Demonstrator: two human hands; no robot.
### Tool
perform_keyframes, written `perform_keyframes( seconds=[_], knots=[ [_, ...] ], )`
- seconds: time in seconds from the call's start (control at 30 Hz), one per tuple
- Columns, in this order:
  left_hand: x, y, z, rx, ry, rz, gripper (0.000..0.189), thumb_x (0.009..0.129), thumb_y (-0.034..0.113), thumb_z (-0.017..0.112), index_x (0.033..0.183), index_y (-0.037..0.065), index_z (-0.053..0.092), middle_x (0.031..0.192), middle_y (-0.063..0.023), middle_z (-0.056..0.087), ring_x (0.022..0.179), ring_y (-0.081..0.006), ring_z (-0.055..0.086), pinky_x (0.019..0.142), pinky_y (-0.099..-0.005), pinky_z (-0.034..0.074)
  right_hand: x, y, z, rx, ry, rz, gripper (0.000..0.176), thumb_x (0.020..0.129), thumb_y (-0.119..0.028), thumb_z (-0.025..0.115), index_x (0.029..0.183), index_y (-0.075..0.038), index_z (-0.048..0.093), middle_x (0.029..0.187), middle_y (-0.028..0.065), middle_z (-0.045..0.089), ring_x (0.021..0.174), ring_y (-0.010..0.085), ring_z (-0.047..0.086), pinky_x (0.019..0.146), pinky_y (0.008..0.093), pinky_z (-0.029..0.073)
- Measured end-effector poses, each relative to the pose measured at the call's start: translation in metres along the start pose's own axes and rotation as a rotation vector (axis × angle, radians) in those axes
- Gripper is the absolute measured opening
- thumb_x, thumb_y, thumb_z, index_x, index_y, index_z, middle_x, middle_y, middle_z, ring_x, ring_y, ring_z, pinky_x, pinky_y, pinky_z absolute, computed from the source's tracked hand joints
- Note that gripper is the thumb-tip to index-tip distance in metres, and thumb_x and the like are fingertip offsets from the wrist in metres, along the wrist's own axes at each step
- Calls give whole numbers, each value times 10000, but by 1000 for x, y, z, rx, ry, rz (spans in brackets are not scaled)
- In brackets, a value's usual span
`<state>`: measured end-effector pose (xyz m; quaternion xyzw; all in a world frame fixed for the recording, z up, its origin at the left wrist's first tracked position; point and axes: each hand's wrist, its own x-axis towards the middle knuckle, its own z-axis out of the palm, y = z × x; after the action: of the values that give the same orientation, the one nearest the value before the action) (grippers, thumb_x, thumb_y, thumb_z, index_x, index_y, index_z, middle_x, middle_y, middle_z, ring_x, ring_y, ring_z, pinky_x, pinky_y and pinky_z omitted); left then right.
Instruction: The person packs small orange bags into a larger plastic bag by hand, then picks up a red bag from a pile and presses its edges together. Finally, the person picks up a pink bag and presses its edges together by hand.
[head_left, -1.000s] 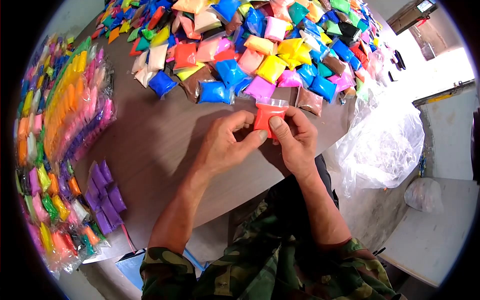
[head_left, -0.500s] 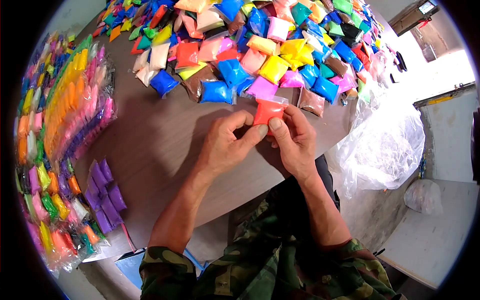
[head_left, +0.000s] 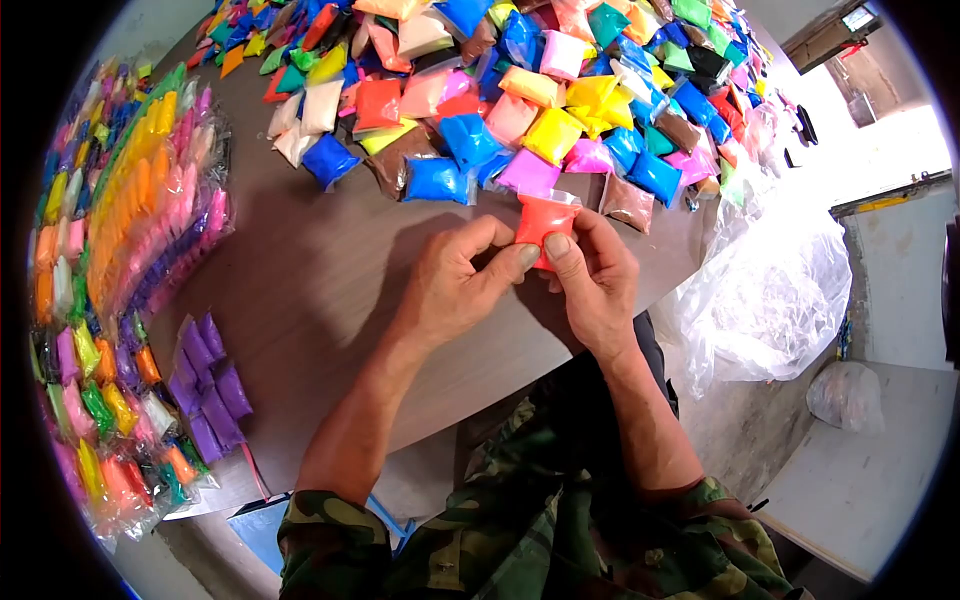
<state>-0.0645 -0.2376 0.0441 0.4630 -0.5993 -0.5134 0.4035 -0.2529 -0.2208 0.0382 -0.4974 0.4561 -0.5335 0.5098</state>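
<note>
Between my two hands is a small red-orange packet [head_left: 543, 222] in clear plastic, its transparent end pointing away from me. My left hand [head_left: 462, 275] pinches its left side between thumb and fingers. The thumb of my right hand [head_left: 597, 280] presses on the packet's face, with the fingers curled behind it and partly hidden. Both hands are above the table, just in front of a big heap of coloured packets. Closest to the held packet are a pink-violet packet [head_left: 529, 173] and a brown packet [head_left: 627, 203].
Coloured packets in clear bags [head_left: 150, 200] line the table's left side. Several purple packets [head_left: 212, 385] lie together near them. A crumpled clear plastic bag [head_left: 770, 290] hangs at the table's right edge. Grey-brown tabletop [head_left: 290, 300] shows between the left rows and my arms.
Both hands and the packet have shifted very slightly to the right in view. The grip on the packet looks the same.
</note>
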Motion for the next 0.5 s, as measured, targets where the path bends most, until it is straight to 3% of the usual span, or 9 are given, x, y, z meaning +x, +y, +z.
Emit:
perform_keyframes(
  seconds=[0.1,0.27,0.5],
  knots=[
    [0,7,-1,-69,-1,-44,271,1013,272,782,982,8,727,792,-57,732,747,-86,635,660,-307,504,-1,2,-3,17,-12,22,364,1075,-152,719,1365,49,629,1067,20,692,914,63,627,773,226,517],
    [1,5,-2,-35,55,51,269,1023,262,765,1014,-5,740,813,-50,720,773,-80,622,681,-309,507,-1,8,3,-69,-81,-117,346,1079,-164,710,1336,59,646,1050,25,693,906,72,616,796,241,518],
    [1,-4,0,34,48,101,250,1032,242,753,1018,-7,737,780,-40,688,730,-83,588,644,-317,487,0,7,-2,-53,-78,-36,293,1077,-134,704,1302,48,662,1064,33,708,958,72,633,840,256,530]
  ],
)
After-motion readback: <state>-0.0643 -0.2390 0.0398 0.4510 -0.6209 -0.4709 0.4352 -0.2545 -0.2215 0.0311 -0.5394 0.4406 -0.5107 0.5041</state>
